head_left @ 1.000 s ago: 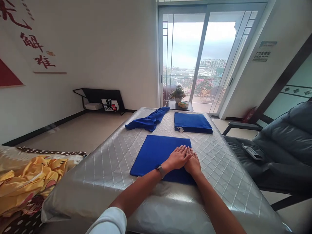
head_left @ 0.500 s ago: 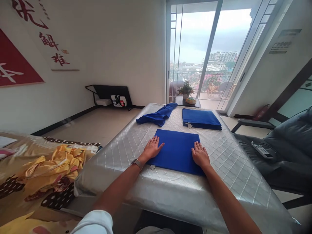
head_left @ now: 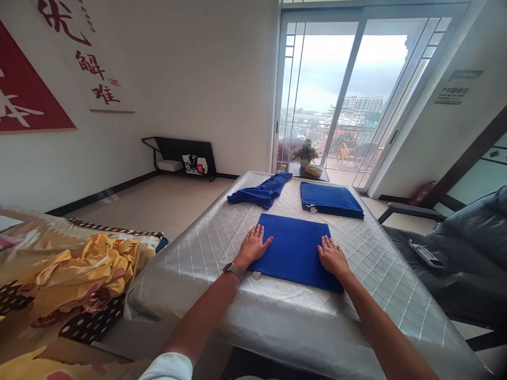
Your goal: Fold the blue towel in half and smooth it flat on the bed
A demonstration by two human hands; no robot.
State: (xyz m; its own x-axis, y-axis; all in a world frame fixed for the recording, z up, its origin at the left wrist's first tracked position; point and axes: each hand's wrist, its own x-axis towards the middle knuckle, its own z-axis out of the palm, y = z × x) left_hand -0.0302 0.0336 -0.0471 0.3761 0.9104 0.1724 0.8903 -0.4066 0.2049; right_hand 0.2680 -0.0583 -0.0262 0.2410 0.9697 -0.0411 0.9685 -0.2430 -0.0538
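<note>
A folded blue cloth point(head_left: 295, 250) lies flat in front of me on a table with a silver quilted cover point(head_left: 206, 248). My left hand point(head_left: 253, 247) rests flat on its left edge, fingers stretched out. On the right edge lies my right hand point(head_left: 332, 255), also flat with the fingers extended. A small white tag pokes out at the cloth's near left corner. Farther back on the right sits a stack of folded blue cloths point(head_left: 331, 199) with tags showing. A crumpled blue cloth point(head_left: 261, 191) lies at the back left of the table.
To the left, yellow patterned fabric point(head_left: 91, 269) lies heaped on a bed. A dark armchair point(head_left: 467, 253) with a remote-like handset point(head_left: 426, 254) stands at the right. Behind the table are a small stand with a potted plant point(head_left: 306, 152) and glass sliding doors point(head_left: 317, 79).
The view has shifted slightly, so everything sits a little lower and more to the right. Both hands still lie flat on the folded cloth's side edges.
</note>
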